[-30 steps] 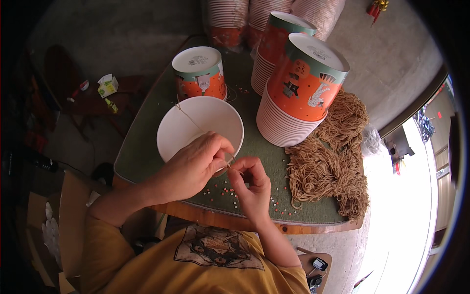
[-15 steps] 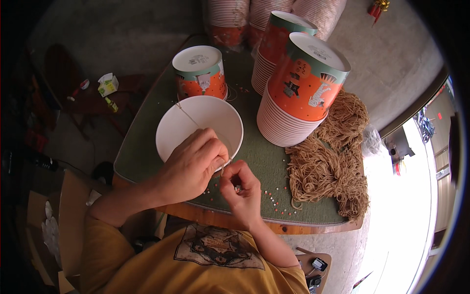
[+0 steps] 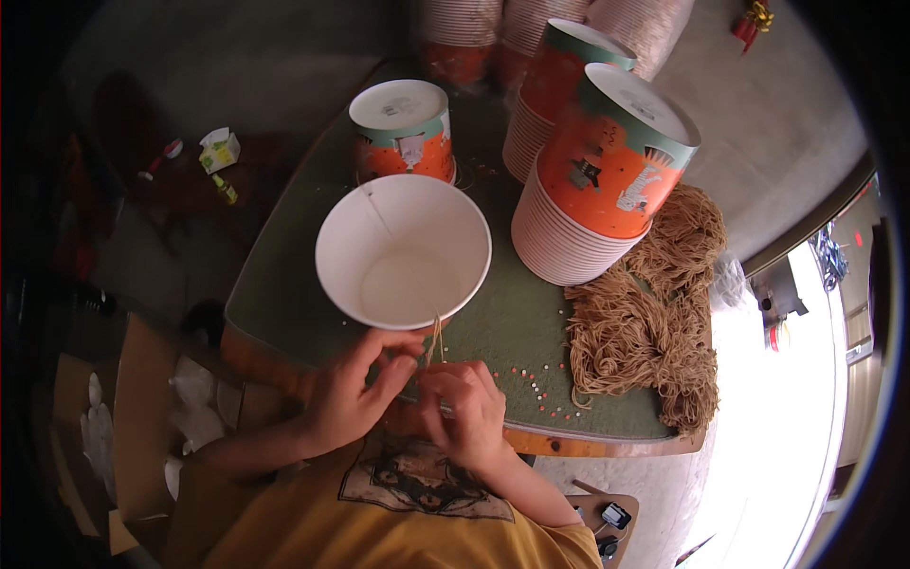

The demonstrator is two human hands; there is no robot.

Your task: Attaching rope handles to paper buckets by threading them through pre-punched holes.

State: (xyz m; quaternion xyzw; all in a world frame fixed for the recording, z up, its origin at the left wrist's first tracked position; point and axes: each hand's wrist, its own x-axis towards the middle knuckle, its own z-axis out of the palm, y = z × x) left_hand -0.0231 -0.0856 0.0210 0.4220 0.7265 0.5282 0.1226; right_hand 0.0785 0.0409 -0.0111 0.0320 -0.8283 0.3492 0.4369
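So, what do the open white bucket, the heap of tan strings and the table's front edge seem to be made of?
Open white bucket: probably coated paperboard, smooth and satin; thin wall, rounded rim.
Heap of tan strings: fibre, matte, with loose strands; cotton or jute, unclear.
Front edge: apparently wood, perhaps varnished; brown, with a dark knotlike spot.

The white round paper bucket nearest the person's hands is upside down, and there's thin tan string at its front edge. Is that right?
Not quite: the white round paper bucket isn't upside down. The head view shows its open mouth facing up toward the camera, with its inside visible. The thin tan string is indeed at its front edge.
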